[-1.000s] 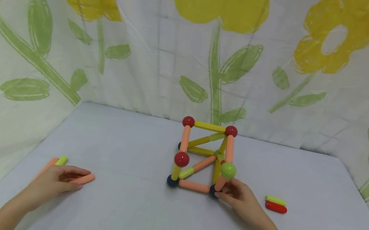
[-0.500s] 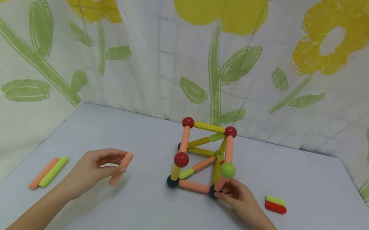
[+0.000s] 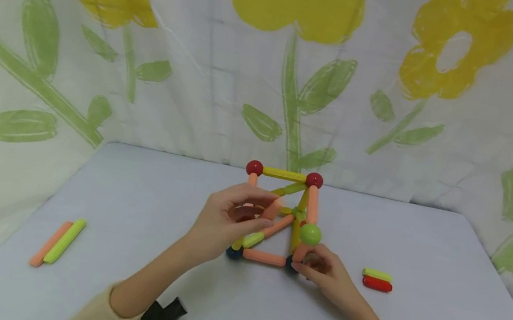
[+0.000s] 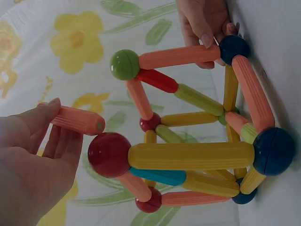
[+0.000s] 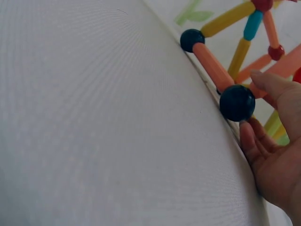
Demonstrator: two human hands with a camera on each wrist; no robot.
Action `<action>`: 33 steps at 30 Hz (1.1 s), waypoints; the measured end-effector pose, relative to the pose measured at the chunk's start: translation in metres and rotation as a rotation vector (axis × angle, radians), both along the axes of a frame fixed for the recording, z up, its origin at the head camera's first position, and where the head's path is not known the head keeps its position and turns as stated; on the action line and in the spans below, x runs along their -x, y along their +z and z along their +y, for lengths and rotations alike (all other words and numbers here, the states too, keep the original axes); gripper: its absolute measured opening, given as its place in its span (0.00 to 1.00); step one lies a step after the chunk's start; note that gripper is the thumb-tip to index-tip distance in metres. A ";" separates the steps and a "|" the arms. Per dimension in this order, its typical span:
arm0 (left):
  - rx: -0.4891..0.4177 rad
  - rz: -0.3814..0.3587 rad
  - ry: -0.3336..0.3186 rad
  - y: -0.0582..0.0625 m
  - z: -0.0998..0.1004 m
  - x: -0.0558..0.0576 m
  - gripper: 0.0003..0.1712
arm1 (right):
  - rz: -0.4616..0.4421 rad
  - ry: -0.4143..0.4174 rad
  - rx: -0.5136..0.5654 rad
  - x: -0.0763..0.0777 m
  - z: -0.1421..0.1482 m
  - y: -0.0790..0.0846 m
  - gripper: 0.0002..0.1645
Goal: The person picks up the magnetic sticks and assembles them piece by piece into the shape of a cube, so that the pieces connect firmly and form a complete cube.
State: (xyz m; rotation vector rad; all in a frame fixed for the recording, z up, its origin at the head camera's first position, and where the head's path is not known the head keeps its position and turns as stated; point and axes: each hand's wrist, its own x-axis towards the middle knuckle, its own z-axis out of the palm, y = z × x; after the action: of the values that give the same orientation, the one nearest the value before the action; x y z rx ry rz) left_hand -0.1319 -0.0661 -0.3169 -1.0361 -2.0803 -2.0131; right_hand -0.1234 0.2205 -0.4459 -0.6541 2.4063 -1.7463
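Note:
A cube-shaped frame of coloured building rods and balls stands on the table. My left hand pinches a salmon building rod between thumb and fingers. Its end is right by the red ball at the frame's upper front left corner; whether they touch I cannot tell. That ball is mostly hidden behind the hand in the head view. At the front right, my right hand pinches the salmon upright rod just above the dark blue bottom ball. A green ball tops this upright.
Left on the table lie a salmon rod and a lime rod, side by side. To the right are a short lime rod and a short red rod. A flower-patterned cloth hangs behind. A black strap-like piece shows by the left sleeve.
My left hand has picked up the salmon rod from the left of the table and carried it right and upward to the frame. My right hand has kept its place at the front right corner.

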 end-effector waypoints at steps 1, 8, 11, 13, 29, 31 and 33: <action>0.023 0.052 0.008 -0.002 0.003 0.001 0.20 | -0.003 0.000 0.002 0.000 -0.001 0.000 0.09; 0.197 0.394 0.095 -0.009 0.007 0.004 0.20 | -0.019 0.005 0.016 0.001 -0.003 -0.002 0.11; 0.214 0.442 0.077 -0.008 0.006 0.004 0.21 | -0.011 0.004 0.024 0.000 -0.003 -0.001 0.11; 0.205 0.465 0.057 -0.008 0.006 0.004 0.20 | -0.012 0.005 0.030 0.000 -0.002 -0.001 0.11; 0.326 0.579 0.029 -0.011 -0.001 0.016 0.17 | -0.014 0.002 0.025 0.000 0.000 -0.003 0.12; 0.384 0.641 0.062 -0.013 -0.001 0.018 0.17 | -0.021 -0.005 0.020 0.000 0.000 -0.002 0.12; 0.442 0.719 0.114 -0.017 0.001 0.019 0.15 | -0.025 -0.009 0.017 0.001 0.000 -0.002 0.11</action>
State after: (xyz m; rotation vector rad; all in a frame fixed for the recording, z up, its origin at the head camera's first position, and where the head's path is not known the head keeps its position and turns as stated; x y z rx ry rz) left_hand -0.1511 -0.0647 -0.3334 -1.3880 -2.0990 -0.9120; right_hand -0.1240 0.2207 -0.4482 -0.6204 2.3845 -1.7694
